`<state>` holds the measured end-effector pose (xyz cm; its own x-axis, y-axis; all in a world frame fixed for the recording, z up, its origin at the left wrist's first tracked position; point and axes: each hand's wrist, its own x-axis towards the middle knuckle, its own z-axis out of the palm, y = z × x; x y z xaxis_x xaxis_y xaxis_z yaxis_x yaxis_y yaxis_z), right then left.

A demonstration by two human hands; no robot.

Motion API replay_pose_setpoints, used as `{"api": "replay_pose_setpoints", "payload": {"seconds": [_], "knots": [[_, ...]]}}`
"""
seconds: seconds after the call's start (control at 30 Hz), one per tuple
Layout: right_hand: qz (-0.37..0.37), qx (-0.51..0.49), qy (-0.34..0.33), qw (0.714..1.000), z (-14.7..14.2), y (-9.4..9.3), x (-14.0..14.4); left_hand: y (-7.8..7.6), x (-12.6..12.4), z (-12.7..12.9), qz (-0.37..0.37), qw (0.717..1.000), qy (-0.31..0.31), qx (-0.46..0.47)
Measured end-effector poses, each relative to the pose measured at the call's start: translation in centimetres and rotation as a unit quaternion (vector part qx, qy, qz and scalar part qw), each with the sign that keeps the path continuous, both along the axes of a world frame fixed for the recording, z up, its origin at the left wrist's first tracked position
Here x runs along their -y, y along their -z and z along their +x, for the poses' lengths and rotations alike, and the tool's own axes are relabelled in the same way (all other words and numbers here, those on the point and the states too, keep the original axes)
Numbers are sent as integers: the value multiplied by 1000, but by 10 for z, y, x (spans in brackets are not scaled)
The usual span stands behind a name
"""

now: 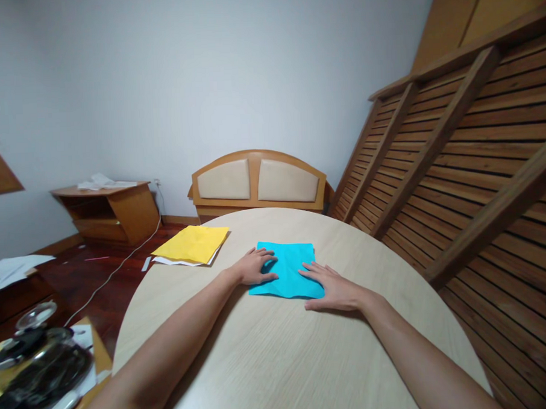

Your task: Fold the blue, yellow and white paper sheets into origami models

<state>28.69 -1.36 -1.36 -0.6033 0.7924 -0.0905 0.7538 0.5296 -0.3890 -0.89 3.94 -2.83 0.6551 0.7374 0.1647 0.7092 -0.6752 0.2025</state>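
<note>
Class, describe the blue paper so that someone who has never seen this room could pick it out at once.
Start at the round pale wooden table. Near its middle lies the blue paper, under the left hand and right hand. The yellow paper at the table's far left edge lies untouched.

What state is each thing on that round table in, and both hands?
Blue paper: lying flat on the table, pressed by both hands.
Yellow paper: flat, untouched, over the table's edge.
Left hand: fingers curled on the blue paper.
Right hand: open, palm down.
</note>
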Motion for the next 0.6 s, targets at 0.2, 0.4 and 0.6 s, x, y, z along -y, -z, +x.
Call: {"api": "replay_pose_setpoints", "payload": {"seconds": [0.2, 0.4, 0.6], "knots": [[19, -17, 41, 999, 15, 5, -9, -10, 5, 0, -60, 994, 40, 83], [42, -54, 54, 996, 29, 15, -21, -11, 10, -1, -67, 990, 81, 89], [53, -91, 58, 993, 33, 18, -25, -10, 11, 4, -44, 995, 77, 49]]}}
